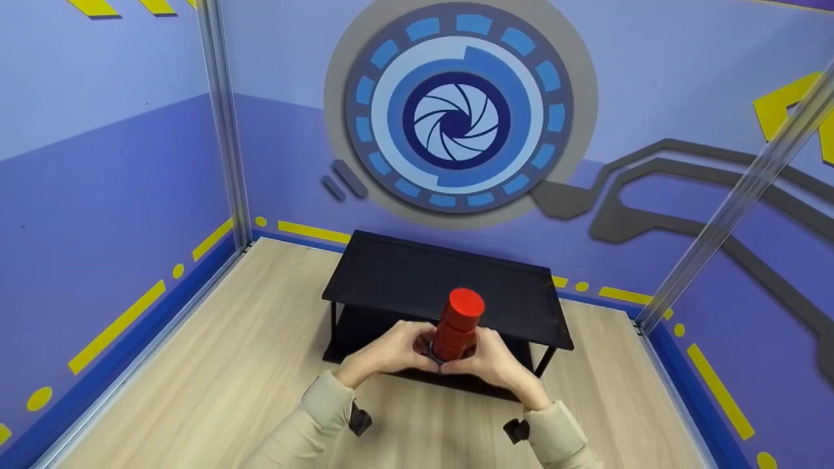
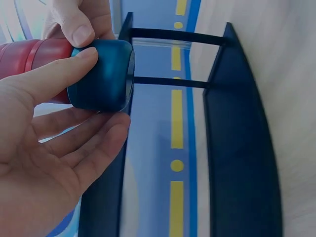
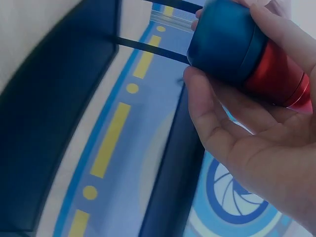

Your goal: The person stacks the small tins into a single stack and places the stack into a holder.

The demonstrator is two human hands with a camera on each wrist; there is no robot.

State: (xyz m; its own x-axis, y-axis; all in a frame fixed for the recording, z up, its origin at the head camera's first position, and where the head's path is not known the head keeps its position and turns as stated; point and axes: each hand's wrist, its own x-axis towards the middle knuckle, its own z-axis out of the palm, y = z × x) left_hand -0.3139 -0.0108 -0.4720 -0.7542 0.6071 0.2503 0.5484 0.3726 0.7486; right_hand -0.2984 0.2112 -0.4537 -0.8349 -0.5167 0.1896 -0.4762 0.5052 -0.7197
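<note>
A red bottle [image 1: 462, 312], shaped like a thermos, stands nearly upright between both hands in the head view, its flat red end uppermost. Its lower end is a dark blue cap-like part [image 2: 106, 74], which shows clearly in both wrist views. My left hand [image 1: 394, 345] grips this blue part from the left, thumb across it and fingers beneath. From the other side my right hand [image 1: 492, 358] holds the same end, thumb along it and fingers curved under. The two thumbs nearly meet at the near side. In the head view, fingers hide most of the blue part.
Just behind and beneath the hands stands a black two-tier shelf [image 1: 417, 267] on a wooden tabletop [image 1: 260, 365]. Purple-blue panels with yellow marks enclose the table at the back and sides. Metal posts [image 1: 225, 124] rise at the back corners.
</note>
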